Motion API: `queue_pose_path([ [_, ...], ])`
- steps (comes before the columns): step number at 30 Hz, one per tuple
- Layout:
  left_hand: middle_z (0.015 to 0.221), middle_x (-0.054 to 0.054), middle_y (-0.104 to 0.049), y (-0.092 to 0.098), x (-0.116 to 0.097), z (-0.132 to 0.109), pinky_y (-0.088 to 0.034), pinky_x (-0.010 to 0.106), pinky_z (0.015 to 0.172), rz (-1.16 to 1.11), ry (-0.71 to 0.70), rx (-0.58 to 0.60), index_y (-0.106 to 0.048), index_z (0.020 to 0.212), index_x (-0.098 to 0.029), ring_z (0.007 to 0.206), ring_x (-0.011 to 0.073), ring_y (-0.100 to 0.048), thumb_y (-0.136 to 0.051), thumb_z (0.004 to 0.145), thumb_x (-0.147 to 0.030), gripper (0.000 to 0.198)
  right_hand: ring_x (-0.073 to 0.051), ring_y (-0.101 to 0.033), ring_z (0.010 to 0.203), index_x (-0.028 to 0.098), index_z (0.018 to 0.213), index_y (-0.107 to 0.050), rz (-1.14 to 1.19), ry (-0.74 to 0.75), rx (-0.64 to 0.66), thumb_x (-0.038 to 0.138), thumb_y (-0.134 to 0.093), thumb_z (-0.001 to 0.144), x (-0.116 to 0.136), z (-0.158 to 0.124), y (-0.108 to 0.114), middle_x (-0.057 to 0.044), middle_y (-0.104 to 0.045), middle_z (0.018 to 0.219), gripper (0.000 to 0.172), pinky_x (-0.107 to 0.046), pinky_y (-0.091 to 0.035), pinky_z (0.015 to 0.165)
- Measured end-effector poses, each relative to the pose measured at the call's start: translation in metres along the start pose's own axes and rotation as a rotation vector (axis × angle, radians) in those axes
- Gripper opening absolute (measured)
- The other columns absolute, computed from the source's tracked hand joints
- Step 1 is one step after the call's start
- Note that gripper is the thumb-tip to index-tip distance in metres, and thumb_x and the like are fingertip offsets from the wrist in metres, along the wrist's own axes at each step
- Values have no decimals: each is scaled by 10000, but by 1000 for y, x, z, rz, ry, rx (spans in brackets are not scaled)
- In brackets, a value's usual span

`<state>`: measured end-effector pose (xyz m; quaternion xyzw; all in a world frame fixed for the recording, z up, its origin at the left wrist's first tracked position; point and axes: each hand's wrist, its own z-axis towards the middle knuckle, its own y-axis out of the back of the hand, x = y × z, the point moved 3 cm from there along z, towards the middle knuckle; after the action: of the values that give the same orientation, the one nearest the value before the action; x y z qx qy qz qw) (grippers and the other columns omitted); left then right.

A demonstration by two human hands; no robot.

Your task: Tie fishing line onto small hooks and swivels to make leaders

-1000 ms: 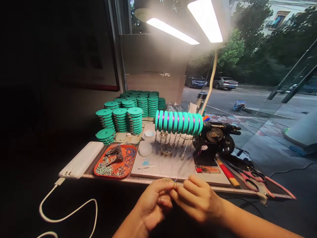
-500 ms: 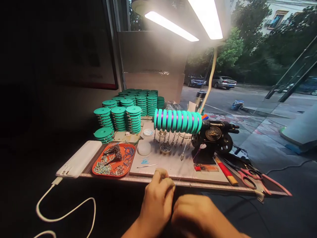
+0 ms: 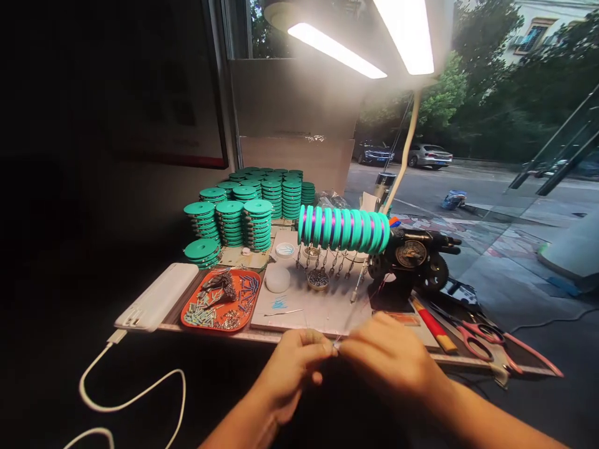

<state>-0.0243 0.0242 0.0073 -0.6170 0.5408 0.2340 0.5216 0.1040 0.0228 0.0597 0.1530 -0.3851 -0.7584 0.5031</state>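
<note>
My left hand [image 3: 292, 368] and my right hand [image 3: 390, 358] meet just in front of the table's near edge. Both pinch a tiny pale piece [image 3: 336, 345] between their fingertips; I cannot make out what it is. A thin line runs from it up toward the row of teal spools [image 3: 344, 229] mounted on a small black machine [image 3: 414, 259]. Several metal swivels [image 3: 327, 263] hang below that row.
An orange tray [image 3: 219, 302] of small tubes and hooks sits left, next to a white power bank [image 3: 156, 305] with a cable. Stacks of teal spools [image 3: 248, 212] stand behind. Red scissors [image 3: 486, 337] and a red-yellow tool [image 3: 433, 327] lie right. Lamp bars glow overhead.
My right hand dropped low half a second ago, then rose again to meet the left fingertips. The view shifted slightly to the left and back.
</note>
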Motion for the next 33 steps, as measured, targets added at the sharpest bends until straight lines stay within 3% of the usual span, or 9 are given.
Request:
queue_pose_path([
  [3,565,-26,-438,-2,3,3,-218,137,403,-72,108,69,-529,552,-133,468,53,-345,-672,536,-213,165,-146,-439,493,78,747,-640,-275,348,-30,67,-376,864,14,-18,-7,-46,-563,554,290,-296,-291,482],
  [8,566,-35,-408,-3,5,1,-263,158,432,-39,23,37,-530,545,-146,484,65,-357,-671,586,-202,157,-142,-433,485,98,642,-609,-145,296,-26,55,-333,879,22,-22,-21,-48,-558,533,366,-279,-314,454],
  [11,692,26,-517,4,0,-4,-375,205,611,320,-362,-86,-615,573,-166,662,133,-479,-630,676,-120,114,-128,-490,559,109,721,-618,214,99,29,130,-334,907,16,-10,-15,-54,-617,629,341,-230,-394,516],
  [14,898,104,-610,9,3,-13,-385,299,791,767,-799,-211,-709,833,-213,877,231,-533,-540,749,-80,231,-118,-534,602,128,727,-611,573,-377,101,195,-493,833,-7,15,-13,-25,-622,652,172,-215,-424,571],
  [17,1000,139,-649,13,9,-16,-381,336,797,881,-918,-274,-708,952,-233,880,261,-544,-530,750,-60,320,-96,-501,525,125,640,-572,719,-626,186,171,-550,763,-24,38,-23,14,-564,557,133,-194,-414,505],
  [22,723,68,-633,7,-1,-9,-377,252,693,453,-592,-136,-713,677,-197,736,191,-516,-617,712,-117,130,-94,-465,519,119,738,-616,638,-555,164,186,-547,776,-23,30,-24,4,-579,602,104,-203,-383,484],
  [26,558,-22,-490,3,2,2,-266,155,430,-136,3,-14,-594,554,-132,501,74,-393,-699,590,-161,115,-142,-455,565,99,787,-633,4,66,-47,120,-436,854,-1,2,-5,-64,-604,659,210,-278,-339,510],
  [29,531,-42,-439,2,4,5,-229,129,403,-207,102,59,-545,543,-123,457,45,-377,-705,530,-183,171,-148,-423,501,87,711,-631,-272,359,-36,56,-356,866,12,-13,-13,-53,-563,576,317,-297,-274,461],
  [33,509,-49,-408,-1,5,3,-227,140,399,-194,77,77,-538,522,-126,434,41,-339,-696,545,-182,169,-151,-442,512,120,636,-593,-253,353,-14,55,-328,878,20,-19,-23,-44,-548,567,365,-296,-290,472],
])
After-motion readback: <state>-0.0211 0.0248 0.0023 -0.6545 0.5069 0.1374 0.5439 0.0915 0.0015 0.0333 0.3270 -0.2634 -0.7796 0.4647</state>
